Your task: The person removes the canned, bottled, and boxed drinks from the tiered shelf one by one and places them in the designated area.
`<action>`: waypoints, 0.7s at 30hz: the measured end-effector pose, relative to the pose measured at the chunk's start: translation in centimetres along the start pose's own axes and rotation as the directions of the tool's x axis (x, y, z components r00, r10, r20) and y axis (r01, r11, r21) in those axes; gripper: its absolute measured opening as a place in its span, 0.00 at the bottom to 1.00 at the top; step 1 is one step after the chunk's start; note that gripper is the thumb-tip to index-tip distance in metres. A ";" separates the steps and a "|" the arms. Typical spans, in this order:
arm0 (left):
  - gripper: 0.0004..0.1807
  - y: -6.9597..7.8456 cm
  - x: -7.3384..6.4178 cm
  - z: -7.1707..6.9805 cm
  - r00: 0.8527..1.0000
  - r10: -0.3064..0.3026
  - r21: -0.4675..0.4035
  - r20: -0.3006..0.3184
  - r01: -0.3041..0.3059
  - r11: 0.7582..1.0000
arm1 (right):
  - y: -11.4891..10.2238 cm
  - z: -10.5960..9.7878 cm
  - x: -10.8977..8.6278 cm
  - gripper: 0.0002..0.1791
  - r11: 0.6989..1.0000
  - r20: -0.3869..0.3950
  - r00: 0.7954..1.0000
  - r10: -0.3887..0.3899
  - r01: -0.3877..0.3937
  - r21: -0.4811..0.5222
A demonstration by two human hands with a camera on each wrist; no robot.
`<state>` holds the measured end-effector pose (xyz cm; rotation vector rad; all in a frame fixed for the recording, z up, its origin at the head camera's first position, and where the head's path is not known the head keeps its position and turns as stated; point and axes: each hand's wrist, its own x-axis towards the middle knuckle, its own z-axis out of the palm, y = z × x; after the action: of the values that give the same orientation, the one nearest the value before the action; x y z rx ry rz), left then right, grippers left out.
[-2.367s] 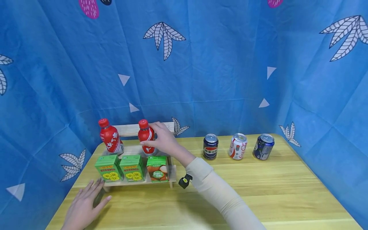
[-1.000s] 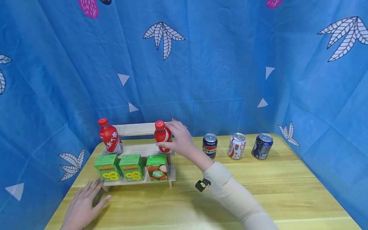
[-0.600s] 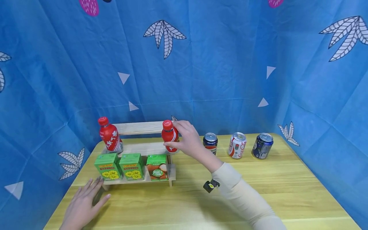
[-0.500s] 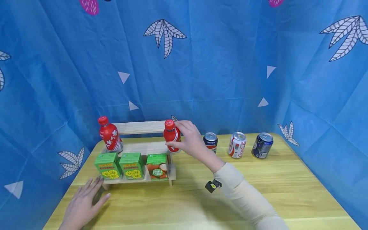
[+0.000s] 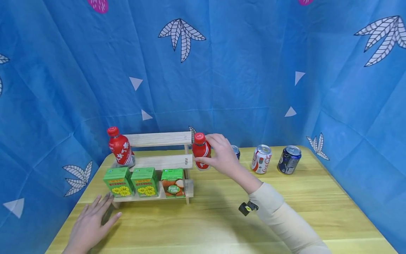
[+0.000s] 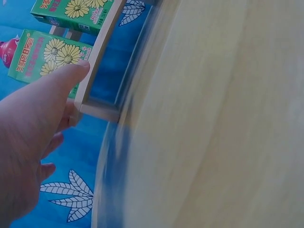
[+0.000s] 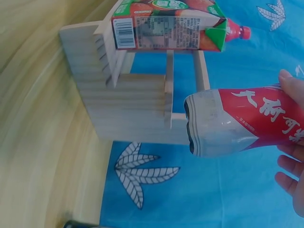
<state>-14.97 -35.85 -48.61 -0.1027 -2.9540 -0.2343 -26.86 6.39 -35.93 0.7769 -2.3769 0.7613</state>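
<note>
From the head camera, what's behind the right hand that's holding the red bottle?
A dark blue can: part of its lid and upper side shows past the right hand. Its lower part is covered and cannot be seen.

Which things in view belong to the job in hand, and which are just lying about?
Seemingly in the job:
red bottle, held in the right hand
wooden rack, beside the left hand

Seemingly just lying about:
three green cartons on the rack
second bottle on the rack
three drink cans on the table, one mostly hidden
</note>
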 end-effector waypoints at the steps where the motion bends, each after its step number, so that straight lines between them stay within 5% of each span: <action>1: 0.46 0.0 0.0 0.0 1.000 0.003 0.003 -0.004 -0.003 1.000 | 0.2 -0.2 -0.2 0.35 1.000 -0.005 1.000 0.001 -0.001 -0.005; 21: 0.49 0.2 0.0 0.0 1.000 -0.002 0.027 0.000 0.002 1.000 | 3.9 -3.4 -4.6 0.36 0.998 -0.071 0.996 0.046 -0.049 -0.043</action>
<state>-14.99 -35.64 -48.60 -0.0963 -2.9568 -0.1952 -25.16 12.85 -37.76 0.6673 -2.3489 0.7400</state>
